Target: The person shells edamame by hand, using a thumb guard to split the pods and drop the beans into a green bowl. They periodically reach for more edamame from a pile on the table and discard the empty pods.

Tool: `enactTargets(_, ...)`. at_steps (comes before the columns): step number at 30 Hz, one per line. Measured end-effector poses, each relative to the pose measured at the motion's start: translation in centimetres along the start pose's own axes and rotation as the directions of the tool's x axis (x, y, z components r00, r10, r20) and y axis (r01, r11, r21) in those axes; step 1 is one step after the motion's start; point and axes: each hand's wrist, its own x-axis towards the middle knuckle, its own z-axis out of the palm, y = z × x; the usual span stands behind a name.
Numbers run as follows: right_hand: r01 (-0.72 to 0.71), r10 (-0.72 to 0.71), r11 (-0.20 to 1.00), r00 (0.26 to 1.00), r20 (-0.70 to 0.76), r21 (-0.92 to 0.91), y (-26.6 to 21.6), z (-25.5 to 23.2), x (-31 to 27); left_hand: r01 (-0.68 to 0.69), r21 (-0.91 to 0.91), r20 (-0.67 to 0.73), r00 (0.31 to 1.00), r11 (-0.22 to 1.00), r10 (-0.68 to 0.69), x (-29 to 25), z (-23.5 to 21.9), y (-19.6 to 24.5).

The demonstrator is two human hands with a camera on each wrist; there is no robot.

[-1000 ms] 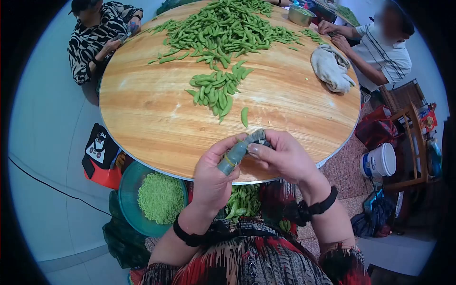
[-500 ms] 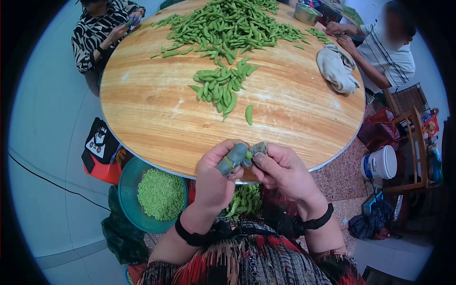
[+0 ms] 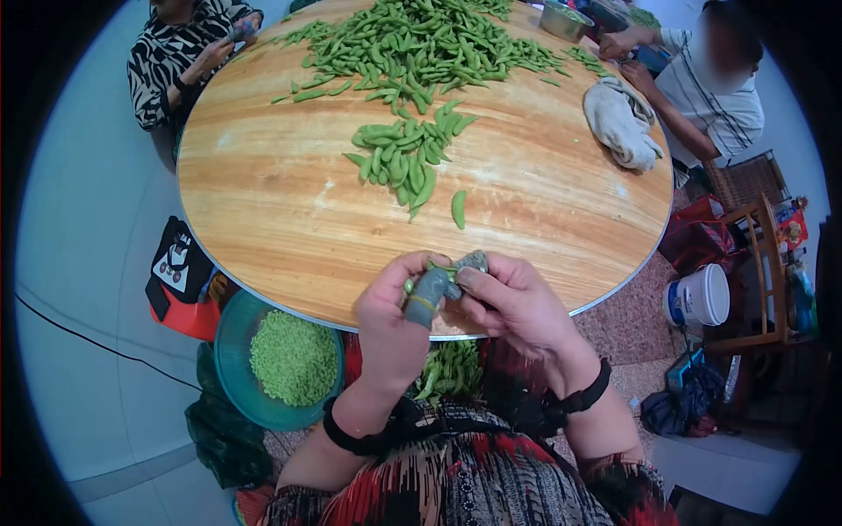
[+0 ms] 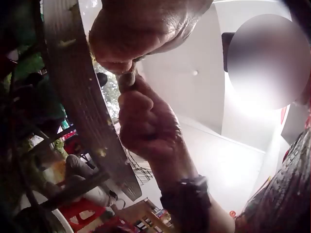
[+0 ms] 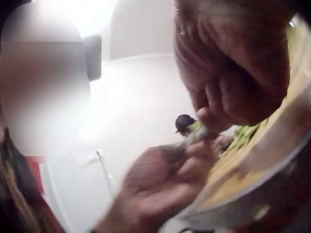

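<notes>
Over the table's near edge, the left hand (image 3: 390, 311) pinches a green pod (image 3: 449, 270), partly hidden by fingers. A grey-green cover with a yellow band (image 3: 424, 301) sits on its thumb. A pale green bean (image 3: 409, 286) shows by its fingers. The right hand (image 3: 526, 307), touching the left, pinches the pod's other side, with a grey wrap (image 3: 474, 260) on a finger. In the left wrist view, the right hand (image 4: 150, 121) is below the left hand (image 4: 146, 31). The right wrist view has the right hand (image 5: 233, 63) above the left hand (image 5: 165, 182); green shows between them.
On the round wooden table (image 3: 281, 210) lie a large pod heap (image 3: 412, 53), a smaller pile (image 3: 399, 158), one loose pod (image 3: 459, 210) and a cloth (image 3: 618, 127). A teal basket (image 3: 230, 368) of shelled beans stands lower left. Two people sit across, near a metal bowl (image 3: 566, 24).
The left thumb's cover has tipped more upright, and a pale bean now shows at the left fingers. Both hands have stayed together, after coming slightly nearer the body.
</notes>
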Motion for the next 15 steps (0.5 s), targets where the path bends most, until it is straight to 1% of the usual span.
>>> enactTargets(1,-0.011,0.018,0.990,0.999,0.047,-0.141,-0.3,-0.3,0.4,0.025,-0.043,-0.007,1.000,0.999,-0.026,0.1,-0.3,0.2)
enactTargets(2,0.062,-0.043,0.943,0.997,0.065,-0.327,-0.9,-0.9,1.2,0.026,-0.044,-0.008,1.000,0.999,-0.027,0.2,-0.9,0.0)
enactTargets(3,0.155,-0.190,0.804,0.982,-0.001,-0.574,-2.0,-1.3,2.0,0.083,-0.046,0.038,0.996,0.995,-0.081,0.4,-1.7,-0.2)
enactTargets(4,0.275,-0.398,0.567,0.917,0.034,-0.776,-2.5,-2.1,3.4,0.127,-0.043,0.083,0.989,0.991,-0.123,0.8,-2.2,-0.2)
enactTargets(5,0.334,-0.578,0.263,0.806,0.130,-0.905,-2.7,-2.9,4.8,0.027,0.139,0.278,0.958,0.990,-0.065,0.9,-2.4,0.1)
enactTargets(6,0.364,-0.600,0.245,0.785,0.155,-0.899,-3.0,-3.2,5.6,-0.115,0.304,0.459,0.888,0.946,-0.040,0.6,-2.7,0.6)
enactTargets(8,0.157,-0.426,-0.041,0.891,0.159,-0.987,-3.7,-3.1,6.9,-0.116,0.310,0.548,0.833,0.944,-0.077,-0.5,-1.7,0.1)
enactTargets(9,0.205,-0.449,-0.063,0.869,0.211,-0.977,-4.0,-2.9,7.5,-0.205,0.325,0.567,0.824,0.923,-0.017,-0.3,-1.1,0.9)
enactTargets(11,0.164,-0.417,-0.087,0.890,0.185,-0.983,-3.7,-3.0,7.6,-0.035,0.288,0.450,0.887,0.957,-0.103,-0.3,-1.2,1.1)
enactTargets(12,0.269,-0.417,0.096,0.885,0.207,-0.958,-3.6,-2.9,7.1,-0.054,0.294,0.434,0.897,0.954,-0.083,-0.4,-1.1,1.0)
enactTargets(13,0.365,-0.425,0.269,0.876,0.230,-0.891,-3.9,-2.8,6.6,-0.015,0.172,0.287,0.957,0.985,-0.036,-0.2,-1.0,0.8)
enactTargets(14,0.268,-0.285,0.526,0.950,0.129,-0.807,-4.3,-2.7,5.8,-0.006,0.037,0.135,0.991,0.999,0.001,0.5,-1.1,0.8)
enactTargets(15,0.116,-0.099,0.738,0.993,0.063,-0.665,-4.5,-2.4,4.7,-0.032,0.045,0.125,0.992,0.998,0.026,0.9,-1.2,1.1)
